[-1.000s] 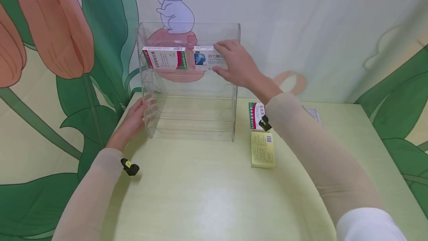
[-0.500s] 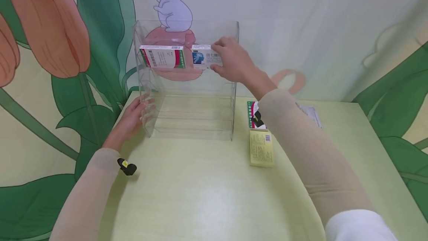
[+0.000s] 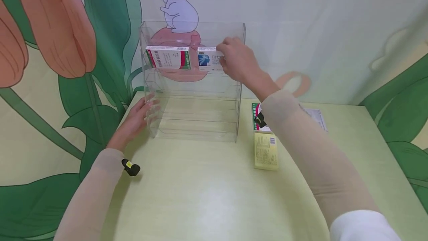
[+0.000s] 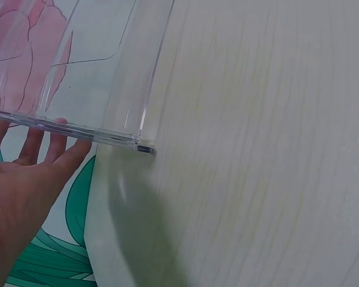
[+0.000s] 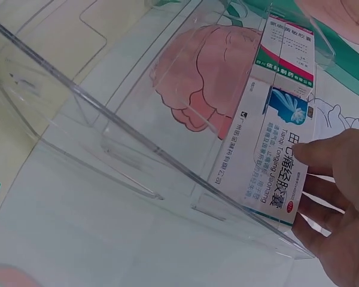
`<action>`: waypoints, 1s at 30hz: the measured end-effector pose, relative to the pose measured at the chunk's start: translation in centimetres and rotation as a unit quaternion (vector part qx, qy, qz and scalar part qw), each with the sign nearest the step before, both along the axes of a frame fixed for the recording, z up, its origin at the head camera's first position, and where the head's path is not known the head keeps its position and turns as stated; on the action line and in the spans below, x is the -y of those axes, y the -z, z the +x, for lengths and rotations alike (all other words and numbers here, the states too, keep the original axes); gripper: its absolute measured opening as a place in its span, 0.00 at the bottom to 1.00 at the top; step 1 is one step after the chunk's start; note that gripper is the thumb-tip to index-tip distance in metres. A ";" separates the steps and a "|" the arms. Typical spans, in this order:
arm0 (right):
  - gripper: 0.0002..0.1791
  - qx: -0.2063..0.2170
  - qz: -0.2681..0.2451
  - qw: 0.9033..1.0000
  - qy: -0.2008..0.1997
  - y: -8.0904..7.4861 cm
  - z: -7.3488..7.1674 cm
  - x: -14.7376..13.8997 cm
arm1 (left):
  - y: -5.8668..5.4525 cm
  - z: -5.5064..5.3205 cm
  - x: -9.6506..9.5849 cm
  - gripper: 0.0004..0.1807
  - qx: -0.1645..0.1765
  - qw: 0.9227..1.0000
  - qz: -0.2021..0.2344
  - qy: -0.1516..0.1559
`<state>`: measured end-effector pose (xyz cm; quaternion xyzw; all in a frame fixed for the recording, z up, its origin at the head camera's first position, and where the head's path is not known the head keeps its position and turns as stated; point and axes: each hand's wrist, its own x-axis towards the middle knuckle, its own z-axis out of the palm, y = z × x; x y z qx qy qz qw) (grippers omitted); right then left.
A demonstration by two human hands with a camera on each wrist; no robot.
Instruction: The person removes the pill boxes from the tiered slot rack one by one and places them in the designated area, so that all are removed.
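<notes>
A clear acrylic tiered rack (image 3: 197,129) stands on the table against the wall. On its top tier, a white medicine box with a blue head picture (image 3: 208,60) leans at the right. My right hand (image 3: 239,60) holds that box by its right end; in the right wrist view, the thumb lies on the printed front and the other fingers are at the upper edge. A white, red and green medicine box (image 3: 168,58) leans to its left on the same tier. Low on the rack's left side, my left hand (image 3: 135,118) touches the panel with extended fingertips (image 4: 58,143).
Right of the rack, a yellow medicine box (image 3: 265,151) lies on the table (image 3: 200,196). Behind it lies another green, red and white box (image 3: 255,112), partly under the right forearm. A greyish flat box (image 3: 315,116) shows beyond the sleeve. A printed curtain backs the table.
The right thumb has moved up across the front of the blue-picture medicine box, nearer the other fingers. Both boxes stay on the top tier. The left hand keeps its place; the head view shifts slightly.
</notes>
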<state>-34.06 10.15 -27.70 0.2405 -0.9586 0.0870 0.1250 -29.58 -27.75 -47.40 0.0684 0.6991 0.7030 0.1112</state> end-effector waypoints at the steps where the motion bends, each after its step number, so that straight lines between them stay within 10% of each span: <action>1: 0.21 -0.005 0.000 1.000 -0.001 -0.1 0.0 -0.1 | -0.1 0.1 -0.1 0.34 -0.001 1.000 -0.004 -0.002; 13: 0.18 -0.058 -0.019 0.998 -0.032 0.1 -0.6 -0.9 | -0.4 0.2 -0.5 0.34 0.004 1.000 -0.007 -0.007; 30: 0.14 -0.022 -0.127 0.990 -0.065 -0.4 -1.2 -1.9 | -0.6 0.8 -0.5 0.34 0.012 0.999 -0.028 -0.026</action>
